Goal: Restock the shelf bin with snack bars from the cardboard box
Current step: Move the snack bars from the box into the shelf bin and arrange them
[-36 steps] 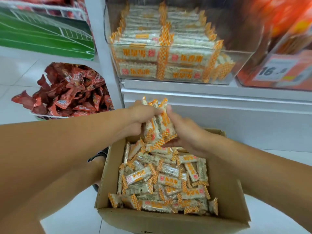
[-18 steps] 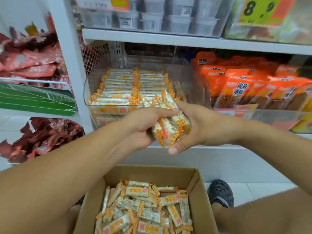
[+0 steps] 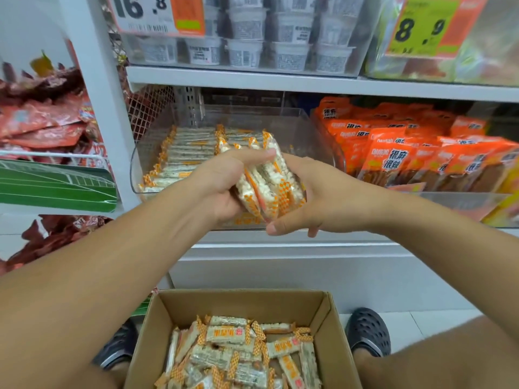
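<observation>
A: From the head camera, what are the hands doing?

B: Both hold one stack of snack bars (image 3: 266,178) between them, in front of the clear shelf bin (image 3: 317,130). The left hand (image 3: 222,183) curls round the stack's left side, its forefinger stretched across the top. The right hand (image 3: 317,197) cups the right side, thumb under the stack's lower end and fingers wrapped behind.

A: How does the stack sit?

B: On edge and tilted, the upper ends leaning away toward the bin, the checkered orange ends of the wrappers showing at top and bottom.

A: And the bin itself?

B: It stands on the middle shelf and already holds neat rows of the same bars (image 3: 185,155) along its left side. Its right part is hidden behind the hands, so I cannot tell how full it is there.

A: Where is the supply?

B: The cardboard box (image 3: 334,332) sits open on the floor below the arms, with loose bars (image 3: 238,352) heaped in it at all angles. A dark shoe (image 3: 368,329) shows just beside its right wall, another (image 3: 118,349) beside its left.

A: Anything around the bin?

B: Orange packets (image 3: 393,153) fill the bin to its right, red packets (image 3: 42,119) lie on the rack to its left, and white tubs (image 3: 247,37) stand on the shelf above, beside price tags reading 16.8 (image 3: 140,9) and 8.9 (image 3: 418,26).
</observation>
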The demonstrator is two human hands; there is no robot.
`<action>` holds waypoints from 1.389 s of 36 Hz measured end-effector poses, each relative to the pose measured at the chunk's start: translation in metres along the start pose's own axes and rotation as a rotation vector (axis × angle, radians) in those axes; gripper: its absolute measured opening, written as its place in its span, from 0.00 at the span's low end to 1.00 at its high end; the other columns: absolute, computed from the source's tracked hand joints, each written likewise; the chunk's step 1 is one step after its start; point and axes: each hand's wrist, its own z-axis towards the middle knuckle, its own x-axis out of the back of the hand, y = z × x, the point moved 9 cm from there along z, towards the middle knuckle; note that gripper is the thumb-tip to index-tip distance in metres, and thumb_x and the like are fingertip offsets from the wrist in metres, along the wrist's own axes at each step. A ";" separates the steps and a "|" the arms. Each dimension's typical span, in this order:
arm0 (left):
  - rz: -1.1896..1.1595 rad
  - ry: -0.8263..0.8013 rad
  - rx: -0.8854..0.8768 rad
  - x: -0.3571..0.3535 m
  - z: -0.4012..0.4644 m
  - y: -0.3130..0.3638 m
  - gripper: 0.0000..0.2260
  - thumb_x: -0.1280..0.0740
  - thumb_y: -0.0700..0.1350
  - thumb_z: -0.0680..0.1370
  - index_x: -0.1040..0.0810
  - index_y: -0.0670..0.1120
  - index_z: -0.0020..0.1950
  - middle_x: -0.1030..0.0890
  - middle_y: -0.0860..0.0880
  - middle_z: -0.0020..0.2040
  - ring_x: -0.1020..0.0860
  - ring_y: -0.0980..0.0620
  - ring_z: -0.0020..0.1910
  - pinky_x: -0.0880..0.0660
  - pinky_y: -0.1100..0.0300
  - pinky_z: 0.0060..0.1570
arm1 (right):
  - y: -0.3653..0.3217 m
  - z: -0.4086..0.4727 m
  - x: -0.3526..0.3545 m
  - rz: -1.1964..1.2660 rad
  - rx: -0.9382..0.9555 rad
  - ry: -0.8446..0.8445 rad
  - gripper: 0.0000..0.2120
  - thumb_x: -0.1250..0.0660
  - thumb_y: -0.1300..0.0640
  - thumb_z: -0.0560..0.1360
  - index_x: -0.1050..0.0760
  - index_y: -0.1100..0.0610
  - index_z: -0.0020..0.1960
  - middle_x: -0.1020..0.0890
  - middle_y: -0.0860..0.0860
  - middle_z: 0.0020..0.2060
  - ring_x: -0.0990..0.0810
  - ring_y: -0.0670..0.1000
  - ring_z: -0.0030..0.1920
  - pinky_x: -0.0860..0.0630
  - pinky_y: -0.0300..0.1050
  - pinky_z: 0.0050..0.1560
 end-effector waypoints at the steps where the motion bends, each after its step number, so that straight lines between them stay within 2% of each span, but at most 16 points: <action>1: 0.007 0.014 0.003 0.001 0.001 0.000 0.12 0.32 0.40 0.77 0.20 0.37 0.57 0.16 0.37 0.52 0.16 0.39 0.50 0.19 0.46 0.45 | 0.002 0.003 -0.001 -0.011 0.007 0.007 0.38 0.18 0.50 0.64 0.32 0.47 0.69 0.24 0.54 0.55 0.18 0.50 0.44 0.20 0.43 0.32; 4: 0.024 0.028 0.022 0.000 0.006 -0.002 0.04 0.32 0.39 0.78 0.19 0.39 0.47 0.14 0.39 0.43 0.15 0.41 0.41 0.19 0.46 0.40 | -0.002 0.005 -0.001 -0.016 0.034 0.014 0.47 0.18 0.38 0.58 0.34 0.46 0.72 0.24 0.53 0.56 0.21 0.48 0.49 0.22 0.38 0.37; 7: 0.032 0.041 0.013 0.002 0.014 0.000 0.10 0.29 0.39 0.76 0.21 0.40 0.57 0.15 0.39 0.48 0.15 0.40 0.45 0.19 0.41 0.43 | -0.005 0.002 0.006 0.046 0.047 0.025 0.46 0.18 0.42 0.63 0.37 0.46 0.74 0.20 0.42 0.53 0.22 0.37 0.47 0.26 0.28 0.41; 11: 0.167 -0.013 -0.062 0.000 0.022 0.006 0.23 0.25 0.42 0.71 0.23 0.38 0.64 0.18 0.37 0.59 0.18 0.38 0.57 0.23 0.36 0.58 | 0.003 0.003 0.007 -0.111 -0.004 0.032 0.61 0.18 0.32 0.52 0.43 0.45 0.77 0.25 0.46 0.66 0.24 0.47 0.65 0.24 0.49 0.64; 15: 0.220 -0.052 -0.050 0.000 0.025 0.000 0.26 0.26 0.45 0.68 0.22 0.37 0.64 0.19 0.37 0.61 0.20 0.37 0.60 0.25 0.36 0.61 | 0.005 0.000 0.008 -0.103 -0.034 0.003 0.51 0.16 0.45 0.58 0.37 0.50 0.74 0.22 0.47 0.54 0.17 0.48 0.37 0.21 0.42 0.33; 17: 0.230 -0.071 -0.045 -0.002 0.023 -0.001 0.24 0.27 0.46 0.72 0.22 0.37 0.64 0.20 0.37 0.61 0.21 0.37 0.62 0.26 0.37 0.62 | 0.005 -0.003 0.012 -0.081 -0.031 0.000 0.41 0.17 0.49 0.62 0.32 0.49 0.70 0.23 0.40 0.40 0.20 0.46 0.29 0.24 0.41 0.29; 21: 0.081 -0.085 0.015 -0.005 0.014 -0.001 0.14 0.33 0.46 0.79 0.21 0.36 0.58 0.16 0.37 0.53 0.16 0.40 0.52 0.20 0.44 0.53 | 0.008 -0.002 0.011 -0.012 -0.012 -0.007 0.27 0.18 0.50 0.64 0.26 0.44 0.59 0.17 0.40 0.37 0.20 0.42 0.34 0.23 0.41 0.32; 25: -0.012 -0.113 0.071 -0.008 0.009 -0.006 0.18 0.35 0.45 0.79 0.23 0.35 0.63 0.18 0.36 0.56 0.17 0.39 0.55 0.20 0.45 0.54 | 0.010 0.003 0.014 -0.025 0.001 0.050 0.31 0.18 0.44 0.62 0.22 0.50 0.61 0.15 0.43 0.50 0.16 0.43 0.51 0.22 0.46 0.55; 30: -0.028 -0.141 0.049 -0.014 0.009 -0.004 0.08 0.37 0.39 0.80 0.20 0.38 0.51 0.15 0.39 0.46 0.15 0.42 0.45 0.18 0.45 0.45 | 0.009 0.002 0.018 -0.020 -0.007 0.070 0.31 0.18 0.46 0.62 0.24 0.50 0.62 0.14 0.43 0.49 0.16 0.42 0.50 0.22 0.42 0.53; 33: 0.007 -0.046 0.044 -0.005 0.019 -0.006 0.07 0.34 0.39 0.79 0.19 0.39 0.55 0.15 0.40 0.48 0.15 0.42 0.45 0.17 0.44 0.44 | 0.005 0.003 0.018 -0.179 0.024 0.133 0.32 0.19 0.47 0.66 0.27 0.52 0.66 0.15 0.46 0.51 0.17 0.45 0.51 0.21 0.50 0.55; 38: -0.028 0.225 -0.118 0.024 0.030 0.000 0.34 0.20 0.43 0.68 0.30 0.48 0.71 0.16 0.40 0.54 0.15 0.38 0.46 0.22 0.32 0.44 | -0.004 -0.003 0.001 -0.351 0.021 0.158 0.54 0.24 0.38 0.68 0.53 0.50 0.81 0.23 0.52 0.66 0.21 0.49 0.60 0.24 0.51 0.62; 42: -0.003 0.251 -0.010 0.028 0.038 -0.017 0.54 0.17 0.66 0.49 0.31 0.54 0.72 0.20 0.42 0.63 0.18 0.37 0.55 0.23 0.33 0.51 | -0.004 -0.002 -0.008 -0.404 -0.012 0.194 0.62 0.28 0.27 0.62 0.56 0.53 0.82 0.39 0.49 0.79 0.39 0.49 0.77 0.37 0.42 0.73; 44: -0.015 0.206 0.038 0.016 0.028 -0.016 0.38 0.28 0.69 0.68 0.25 0.44 0.67 0.16 0.41 0.55 0.16 0.42 0.50 0.20 0.40 0.52 | 0.001 0.002 -0.005 -0.475 -0.017 0.242 0.56 0.28 0.30 0.65 0.48 0.56 0.80 0.34 0.53 0.76 0.35 0.53 0.74 0.34 0.44 0.70; 46: -0.068 0.133 0.042 0.010 0.028 -0.013 0.25 0.42 0.61 0.82 0.20 0.40 0.55 0.15 0.42 0.45 0.15 0.47 0.39 0.17 0.52 0.38 | 0.005 0.006 0.000 -0.499 -0.030 0.269 0.44 0.30 0.33 0.71 0.38 0.57 0.76 0.28 0.55 0.69 0.31 0.54 0.70 0.32 0.44 0.65; 47: -0.074 0.104 0.028 0.009 0.027 -0.010 0.24 0.45 0.58 0.84 0.20 0.39 0.56 0.15 0.41 0.47 0.15 0.46 0.40 0.18 0.54 0.33 | 0.006 0.007 0.004 -0.487 -0.022 0.282 0.38 0.31 0.35 0.73 0.35 0.56 0.74 0.27 0.55 0.66 0.29 0.54 0.68 0.32 0.42 0.63; 50: -0.050 0.088 -0.054 0.011 0.024 0.007 0.19 0.42 0.50 0.84 0.24 0.38 0.66 0.16 0.40 0.55 0.15 0.44 0.48 0.18 0.52 0.38 | -0.005 0.003 0.022 -0.377 0.063 0.373 0.23 0.32 0.46 0.77 0.29 0.51 0.70 0.22 0.49 0.58 0.25 0.49 0.60 0.30 0.41 0.58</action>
